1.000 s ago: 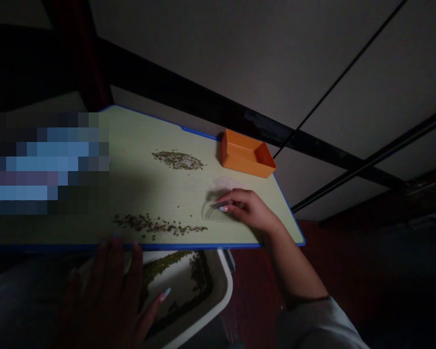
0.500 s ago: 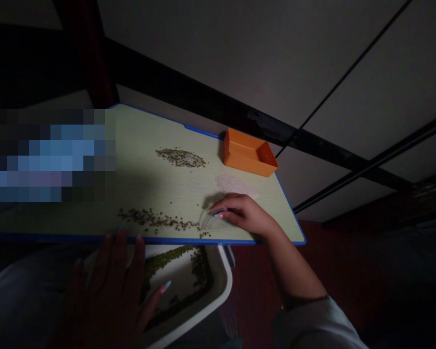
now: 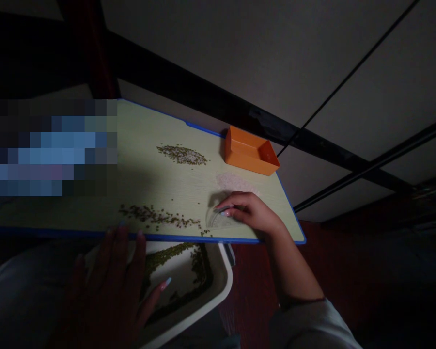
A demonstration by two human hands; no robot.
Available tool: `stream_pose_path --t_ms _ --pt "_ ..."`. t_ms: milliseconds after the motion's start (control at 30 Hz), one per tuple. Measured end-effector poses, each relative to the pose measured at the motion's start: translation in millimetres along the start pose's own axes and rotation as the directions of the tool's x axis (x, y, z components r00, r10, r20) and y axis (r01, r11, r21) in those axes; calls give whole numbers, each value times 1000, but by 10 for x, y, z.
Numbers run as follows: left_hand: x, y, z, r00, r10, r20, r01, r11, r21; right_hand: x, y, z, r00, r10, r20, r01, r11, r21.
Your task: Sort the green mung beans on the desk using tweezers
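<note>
We take the orange box [image 3: 252,162] as landmark; it stands at the far edge of the worktop [image 3: 174,184]. Nearer to us than the box, our right hand [image 3: 249,208] pinches a clear protractor-like piece [image 3: 218,220] between thumb and fingers, its curved edge down at the worktop. Pale grains [image 3: 236,182] lie between box and right hand. Left of the box: a mixed pile [image 3: 182,155] of greenish seeds and pale bits. Left of the box and closer to us: a loose strip of seeds [image 3: 160,216], its end just beside the clear piece.

Our left hand [image 3: 107,281], well apart from the box on our near left, has fingers spread, gripping nothing we can see; edge contact, can't tell. It blocks part of a white basin [image 3: 225,286] that sits lower than the box, toward us, with green seeds [image 3: 199,266] along its inner walls. Far left of the box, a pixelated patch [image 3: 51,150] hides some worktop. Pale panels [image 3: 276,58] rise behind the box. Marks on the clear piece: too faint to read.
</note>
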State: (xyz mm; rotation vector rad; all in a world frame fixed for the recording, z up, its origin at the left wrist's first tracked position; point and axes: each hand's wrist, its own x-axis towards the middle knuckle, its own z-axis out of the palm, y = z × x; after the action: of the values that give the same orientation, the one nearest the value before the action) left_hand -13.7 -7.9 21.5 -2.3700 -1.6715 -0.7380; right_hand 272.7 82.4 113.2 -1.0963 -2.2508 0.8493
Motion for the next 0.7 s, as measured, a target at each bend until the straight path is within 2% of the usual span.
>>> stream_pose_path --t_ms 233,467,700 --pt "12 12 -26 1000 -22 1 22 999 -47 -7 8 1 997 -13 73 10 999 49" --pt "10 26 -15 1000 -24 -4 24 999 -37 -10 -10 -4 999 22 47 -22 1000 6" --pt "26 49 -38 998 -55 -7 54 993 -107 0 -34 0 997 77 -4 -77 997 -19"
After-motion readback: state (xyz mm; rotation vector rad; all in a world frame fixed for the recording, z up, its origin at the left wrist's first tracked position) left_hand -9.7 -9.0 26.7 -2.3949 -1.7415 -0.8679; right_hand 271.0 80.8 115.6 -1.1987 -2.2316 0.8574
